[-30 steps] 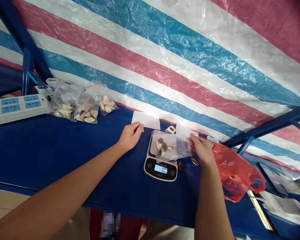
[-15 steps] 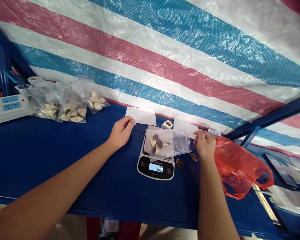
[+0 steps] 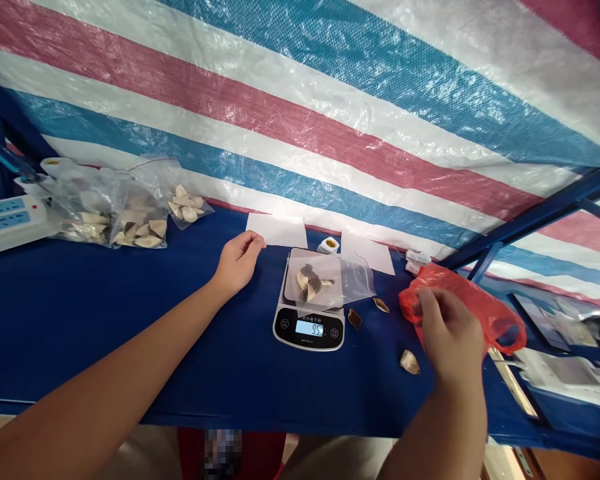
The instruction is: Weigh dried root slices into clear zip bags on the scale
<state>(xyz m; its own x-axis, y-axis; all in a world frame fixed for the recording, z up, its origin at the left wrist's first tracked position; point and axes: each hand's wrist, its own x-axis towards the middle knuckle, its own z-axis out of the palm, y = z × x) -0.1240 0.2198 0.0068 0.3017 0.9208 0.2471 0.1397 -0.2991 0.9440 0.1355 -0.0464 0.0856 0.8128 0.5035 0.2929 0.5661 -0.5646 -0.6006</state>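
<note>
My left hand [image 3: 237, 263] rests on the table left of the scale, fingers curled against the thumb, with nothing seen in them. A kitchen scale [image 3: 307, 337] reads about 9.5. On its plate lies a clear zip bag [image 3: 357, 277] with several dark-skinned, pale dried slices [image 3: 311, 285]. My right hand [image 3: 450, 327] is over the near side of a red plastic bag [image 3: 480, 300], fingers bent together; what they hold, if anything, is hidden. Between the scale and that hand lie loose pieces: a brown piece [image 3: 355, 319], a thin piece [image 3: 381, 305] and a pale piece [image 3: 409, 362].
Filled clear bags [image 3: 140, 230] stand at the left beside a white power strip [image 3: 10, 220]. Behind the scale are a tape roll [image 3: 329, 245] and white papers [image 3: 276, 231]. Striped sheeting [image 3: 300, 113] hangs behind the blue table [image 3: 205, 373].
My right hand has moved right and nearer to me, over the red bag, uncovering the pale piece. The scale's reading went from 0.0 to about 9.5. My left hand stayed beside the scale.
</note>
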